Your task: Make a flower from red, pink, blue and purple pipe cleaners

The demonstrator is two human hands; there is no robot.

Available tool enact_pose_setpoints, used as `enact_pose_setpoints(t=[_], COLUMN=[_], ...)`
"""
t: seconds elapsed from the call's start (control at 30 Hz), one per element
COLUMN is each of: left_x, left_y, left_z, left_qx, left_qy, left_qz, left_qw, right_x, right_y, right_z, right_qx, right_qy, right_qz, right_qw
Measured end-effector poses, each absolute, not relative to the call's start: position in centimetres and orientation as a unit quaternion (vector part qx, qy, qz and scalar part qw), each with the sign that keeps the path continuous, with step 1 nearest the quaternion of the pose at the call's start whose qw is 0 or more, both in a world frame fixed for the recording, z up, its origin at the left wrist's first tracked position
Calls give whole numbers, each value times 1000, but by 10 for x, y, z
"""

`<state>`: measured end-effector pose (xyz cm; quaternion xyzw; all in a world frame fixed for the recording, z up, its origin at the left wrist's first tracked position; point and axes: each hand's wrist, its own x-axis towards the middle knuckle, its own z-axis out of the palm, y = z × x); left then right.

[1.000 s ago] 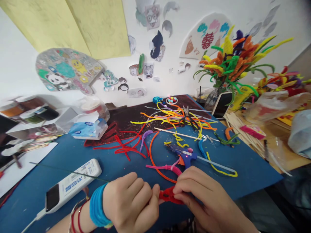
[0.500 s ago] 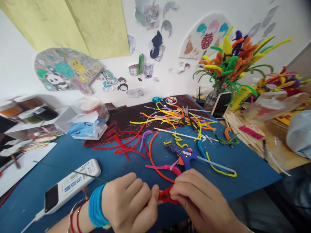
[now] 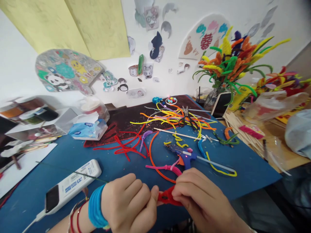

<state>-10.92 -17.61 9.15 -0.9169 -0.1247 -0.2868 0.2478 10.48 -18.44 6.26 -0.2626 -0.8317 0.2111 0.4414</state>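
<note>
Between my two hands is a small red pipe-cleaner piece [image 3: 167, 195] with a dark spot in its middle. My left hand [image 3: 132, 202] is closed, its thumb and finger pinching the piece's left end. On the right end, the fingertips of my right hand [image 3: 201, 197] press together, hiding part of it. A thin dark green stem [image 3: 73, 171] sticks out leftward from behind my left wrist; whether it joins the red piece I cannot tell. Just beyond my hands lie a blue glue gun [image 3: 183, 155], a pink pipe cleaner [image 3: 159, 167] and a curved orange pipe cleaner [image 3: 151, 149].
A white power bank [image 3: 80, 181] with a cable lies at left, near a tissue pack [image 3: 87, 126]. Red pipe cleaners [image 3: 126, 149], a wooden stick [image 3: 175, 133] and pliers [image 3: 186, 111] lie farther back. A phone [image 3: 221, 105] leans by the pipe-cleaner bouquet [image 3: 233, 61].
My right hand has shifted very slightly right along the red piece, so a little more of it shows. My left hand stays almost still.
</note>
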Motion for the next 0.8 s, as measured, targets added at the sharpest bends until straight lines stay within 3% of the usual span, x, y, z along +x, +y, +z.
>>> enact_pose_setpoints(t=[0.13, 0.3, 0.4, 0.57, 0.8], left_x=[-110, -112, -113, -113, -109], left_y=[-177, -175, -175, -177, -175], left_z=[93, 90, 89, 87, 89], left_qx=[-916, -910, -910, -910, -907], left_qy=[-116, -113, -110, -116, -129], left_qz=[-284, -291, -294, -302, -314], left_qw=[261, 272, 272, 261, 250], right_x=[118, 123, 115, 103, 109], right_y=[-175, -161, -158, -155, -157], right_z=[68, 60, 51, 46, 45], right_qx=[-304, -282, -245, -220, -254], right_qy=[-768, -645, -548, -457, -437], right_qz=[390, 667, 776, 843, 838], right_qw=[407, 245, 193, 181, 206])
